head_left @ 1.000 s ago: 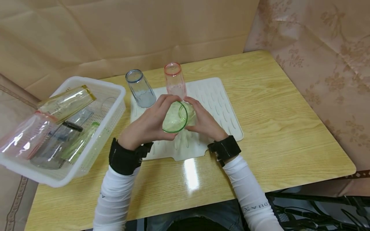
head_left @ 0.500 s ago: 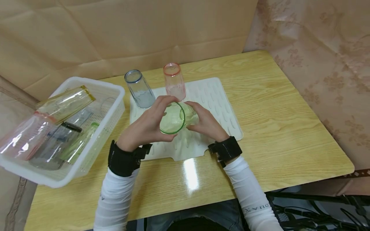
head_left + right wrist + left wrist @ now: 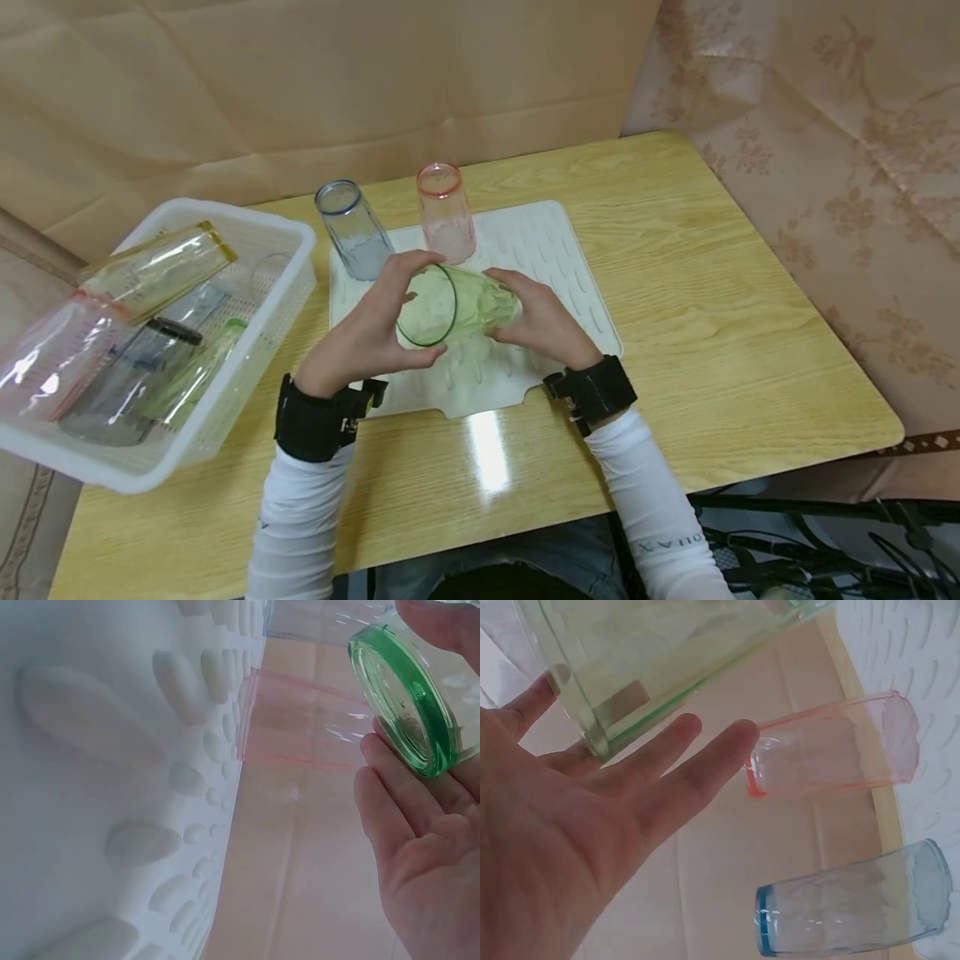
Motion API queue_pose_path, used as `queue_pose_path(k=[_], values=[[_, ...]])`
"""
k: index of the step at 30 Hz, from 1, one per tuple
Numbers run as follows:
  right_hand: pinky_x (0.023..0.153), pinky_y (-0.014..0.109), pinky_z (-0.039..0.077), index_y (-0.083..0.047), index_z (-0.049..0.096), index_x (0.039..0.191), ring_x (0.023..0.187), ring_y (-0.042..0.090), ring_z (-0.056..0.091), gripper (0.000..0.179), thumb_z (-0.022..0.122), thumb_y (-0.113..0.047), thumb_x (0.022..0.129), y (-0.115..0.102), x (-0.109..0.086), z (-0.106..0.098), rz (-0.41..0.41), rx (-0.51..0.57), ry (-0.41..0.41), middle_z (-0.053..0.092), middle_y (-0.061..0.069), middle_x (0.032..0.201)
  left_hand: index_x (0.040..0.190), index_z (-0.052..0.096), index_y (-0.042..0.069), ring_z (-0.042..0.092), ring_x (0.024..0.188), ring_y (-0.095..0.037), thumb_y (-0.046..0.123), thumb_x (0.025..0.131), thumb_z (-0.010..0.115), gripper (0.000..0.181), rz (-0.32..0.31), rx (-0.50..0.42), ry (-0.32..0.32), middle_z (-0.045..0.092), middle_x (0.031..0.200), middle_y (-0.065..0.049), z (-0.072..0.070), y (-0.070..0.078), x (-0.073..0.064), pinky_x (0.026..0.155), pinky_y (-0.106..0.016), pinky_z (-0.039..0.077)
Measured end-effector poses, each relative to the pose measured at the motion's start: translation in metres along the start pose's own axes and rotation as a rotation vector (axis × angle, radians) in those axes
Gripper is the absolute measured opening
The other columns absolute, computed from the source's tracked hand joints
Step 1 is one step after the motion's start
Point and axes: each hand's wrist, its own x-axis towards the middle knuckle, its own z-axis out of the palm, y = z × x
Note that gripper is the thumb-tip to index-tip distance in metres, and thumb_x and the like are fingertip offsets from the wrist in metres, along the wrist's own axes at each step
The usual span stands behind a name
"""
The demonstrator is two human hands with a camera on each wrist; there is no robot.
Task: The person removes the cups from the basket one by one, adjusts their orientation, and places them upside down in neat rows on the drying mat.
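Note:
A clear green drinking glass (image 3: 480, 302) lies tilted between both hands above the white mat (image 3: 555, 250). My left hand (image 3: 375, 321) holds it near its wide mouth, which points left; in the left wrist view the fingers extend under and past that end. On the right, my right hand (image 3: 547, 321) grips the base end, whose thick green bottom (image 3: 412, 697) shows in the right wrist view. Behind the hands a pink-tinted glass (image 3: 447, 212) stands upside down on the mat. A blue-tinted glass (image 3: 356, 233), also upside down, stands to its left.
A white plastic basket (image 3: 296, 275) stands at the left of the wooden table (image 3: 720, 317). It holds a yellow clear container (image 3: 161, 271), a pink one (image 3: 60, 358) and several other transparent pieces. A beige cloth (image 3: 337, 83) hangs behind the table.
The green glass has turned so that its side shows more, its mouth shifting left. My left hand has moved left with it, and the right hand slightly right. The view has shifted a little.

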Motion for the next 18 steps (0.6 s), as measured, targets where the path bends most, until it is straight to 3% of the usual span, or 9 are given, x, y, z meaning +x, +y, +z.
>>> queue_pose_path(k=[9,18], values=[[0.098,0.04,0.042,-0.004,0.052,0.137,0.119,0.027,0.053,0.075,0.084,-0.005,0.068,-0.001,-0.004,-0.005,0.032,-0.059,0.009,0.055,0.012,0.134,0.15,0.015,0.008,0.022,0.135,-0.028,0.021,0.062,0.089,0.116,-0.041,-0.063,0.048,0.016,0.15,-0.015,0.009,-0.004,-0.015,0.091,-0.057,0.04],[0.099,0.04,0.041,-0.001,0.052,0.135,0.119,0.029,0.053,0.075,0.084,-0.001,0.067,0.003,-0.005,-0.006,0.063,-0.11,-0.006,0.055,0.015,0.133,0.149,0.02,0.01,0.017,0.14,-0.026,0.018,0.064,0.089,0.11,-0.07,-0.019,0.107,0.014,0.151,-0.014,0.016,-0.003,-0.017,0.101,-0.055,0.034]])
